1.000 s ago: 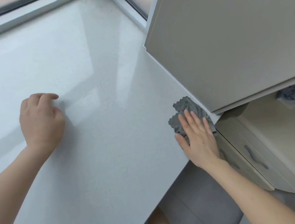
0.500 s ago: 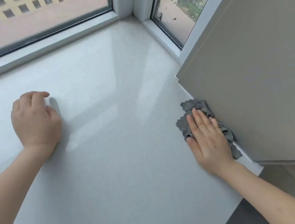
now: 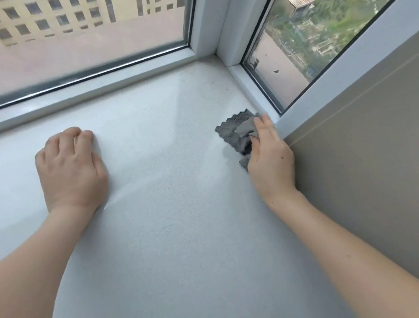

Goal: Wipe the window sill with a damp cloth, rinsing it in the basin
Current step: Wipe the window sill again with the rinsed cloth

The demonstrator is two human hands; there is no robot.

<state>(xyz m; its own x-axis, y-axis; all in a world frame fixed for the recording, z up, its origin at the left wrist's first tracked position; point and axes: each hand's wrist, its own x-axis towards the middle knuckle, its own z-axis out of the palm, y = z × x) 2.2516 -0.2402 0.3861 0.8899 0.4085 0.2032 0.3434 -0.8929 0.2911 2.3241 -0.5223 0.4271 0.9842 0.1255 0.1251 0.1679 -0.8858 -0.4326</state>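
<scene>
A crumpled dark grey microfibre cloth with scalloped edges [image 3: 238, 133] is being pressed onto the pale grey speckled stone window sill [image 3: 178, 247] at its right edge, near the far right corner where the two white window frames [image 3: 210, 20] are meeting. The cloth is being held bunched, its long axis running from the near side toward the far edge of the sill, with its scalloped end pointing at the far right corner. It is being gripped by the right hand [image 3: 269, 160]: the fingers [image 3: 264, 128] are being curled over its right side, thumb tucked into the folds, and the hand is lying just beside the beige flat cabinet panel [image 3: 382, 157] bordering the sill on the right. The left hand [image 3: 71, 170] is being rested on the sill well apart from the cloth, toward the far edge, fingers loosely curled under and holding nothing. No readable writing is being shown on the cloth or sill.
</scene>
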